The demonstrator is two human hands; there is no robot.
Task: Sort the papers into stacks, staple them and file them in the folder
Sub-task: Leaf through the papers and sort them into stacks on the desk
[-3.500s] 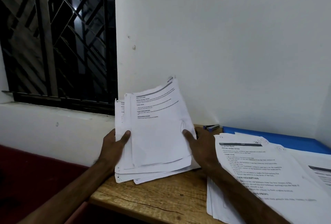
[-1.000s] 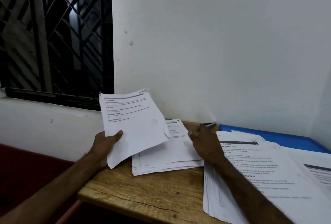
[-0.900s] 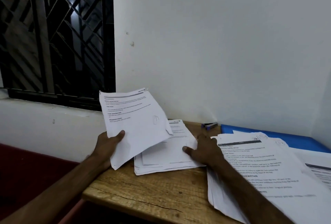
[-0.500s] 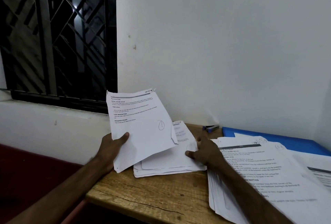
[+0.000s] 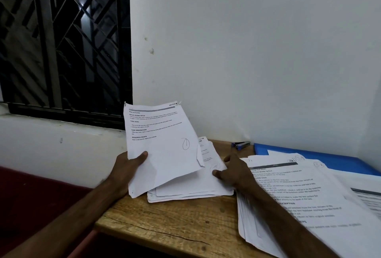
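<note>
My left hand [image 5: 128,168] holds a printed sheet [image 5: 162,144] tilted up by its lower left edge, thumb on the front; a circled mark is drawn near its right side. Under and behind it a small stack of papers [image 5: 191,187] lies flat on the wooden table [image 5: 165,222]. My right hand [image 5: 232,172] grips the right edge of that stack, thumb on top. A larger spread of printed papers [image 5: 309,200] covers the table's right part. Behind it lies a blue folder [image 5: 321,155]. A small blue stapler [image 5: 240,145] sits by the wall.
A white wall rises straight behind the table. A barred window [image 5: 61,41] fills the upper left above a white ledge. Left of the table, lower down, is a dark red surface [image 5: 35,200]. The table's front edge runs close to my forearms.
The pile I held upright with both hands now lies on the table. My left hand has kept one sheet raised and shifted it slightly right; my right hand has settled on the stack's right edge.
</note>
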